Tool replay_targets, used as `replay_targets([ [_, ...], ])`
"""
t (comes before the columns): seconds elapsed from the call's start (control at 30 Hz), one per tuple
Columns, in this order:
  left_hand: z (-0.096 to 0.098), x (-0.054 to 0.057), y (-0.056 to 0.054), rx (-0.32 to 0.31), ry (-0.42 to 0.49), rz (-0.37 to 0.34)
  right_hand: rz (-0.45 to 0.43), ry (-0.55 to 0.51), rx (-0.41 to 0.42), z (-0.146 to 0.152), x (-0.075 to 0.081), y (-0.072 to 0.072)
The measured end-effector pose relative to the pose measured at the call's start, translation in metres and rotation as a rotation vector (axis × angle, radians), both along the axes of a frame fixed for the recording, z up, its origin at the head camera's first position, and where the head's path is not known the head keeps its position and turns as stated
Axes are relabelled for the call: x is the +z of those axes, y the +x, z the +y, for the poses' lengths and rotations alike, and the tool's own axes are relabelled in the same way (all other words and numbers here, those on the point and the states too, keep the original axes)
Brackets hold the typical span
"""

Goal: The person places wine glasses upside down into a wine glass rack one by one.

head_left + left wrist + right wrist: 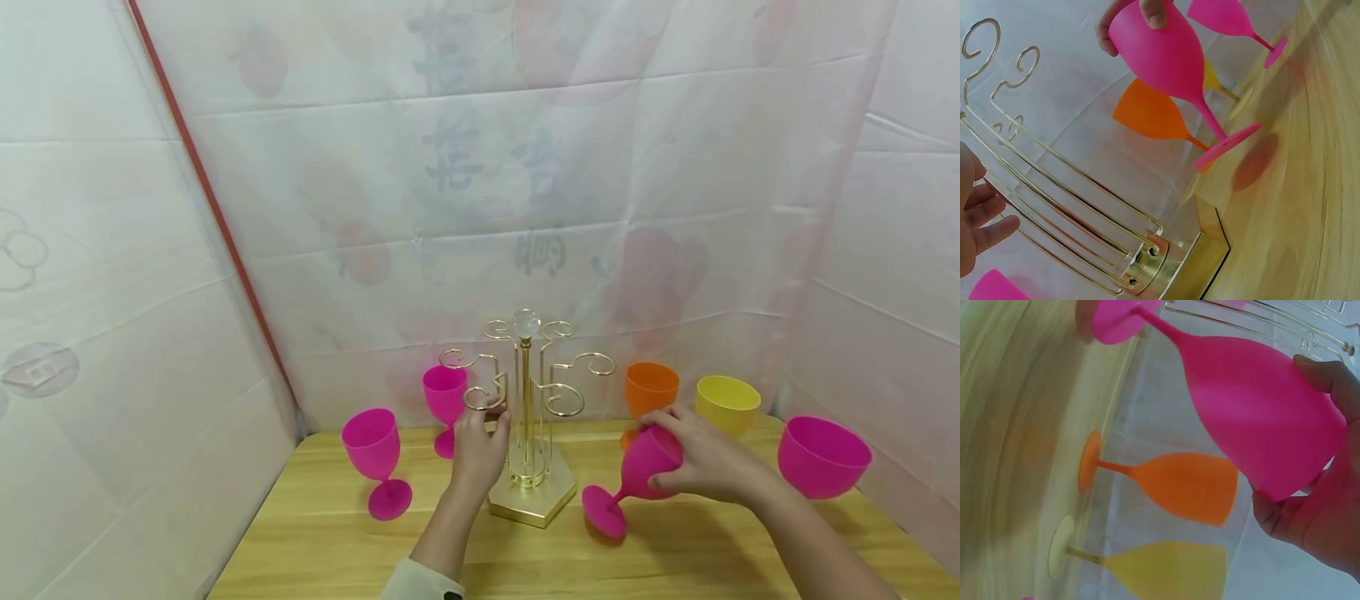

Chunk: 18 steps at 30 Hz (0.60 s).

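Note:
A gold wire stemware rack [527, 400] with curled hooks and a clear ball on top stands on a hexagonal base. My left hand [480, 446] is at its left side, with fingers and thumb around the outer rods below a hook. My right hand [701, 457] grips a pink plastic goblet [649, 462] by its bowl. That goblet tilts, its foot low and toward the rack. In the left wrist view the foot [1229, 145] hangs over the wooden table with a shadow beside it. The right wrist view shows thumb and fingers on opposite sides of the bowl [1254, 406].
Two pink goblets, one nearer [372, 446] and one farther back [446, 396], stand left of the rack. Behind my right hand are an orange goblet [651, 385] and a yellow goblet [727, 404]. Another pink goblet [821, 458] stands farther right. Printed white cloth [360, 183] hangs behind the table [315, 533].

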<state>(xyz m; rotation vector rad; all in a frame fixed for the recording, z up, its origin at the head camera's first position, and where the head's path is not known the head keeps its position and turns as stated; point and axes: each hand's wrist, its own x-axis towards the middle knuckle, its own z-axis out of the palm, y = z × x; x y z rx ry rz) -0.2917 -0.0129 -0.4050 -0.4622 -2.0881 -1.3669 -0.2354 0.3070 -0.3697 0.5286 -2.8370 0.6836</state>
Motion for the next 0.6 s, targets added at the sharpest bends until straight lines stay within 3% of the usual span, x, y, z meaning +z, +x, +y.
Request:
replay_targets([
  [0.17, -0.001, 0.0, 0.005, 0.054, -0.012, -0.028, -0.039, -0.088, 0.027, 0.001, -0.003, 0.002],
  [0.3, -0.003, -0.003, 0.008, 0.101, -0.02, 0.026, -0.095, -0.183, 0.043, 0.002, -0.005, 0.004],
  [0.47, -0.004, -0.007, 0.011, 0.081, 0.003, 0.102, -0.134, -0.304, 0.109, 0.004, -0.003, 0.008],
  [0.6, -0.005, -0.008, 0.014, 0.023, 0.041, 0.079, -0.178, -0.378, 0.148, 0.006, -0.002, 0.01],
])
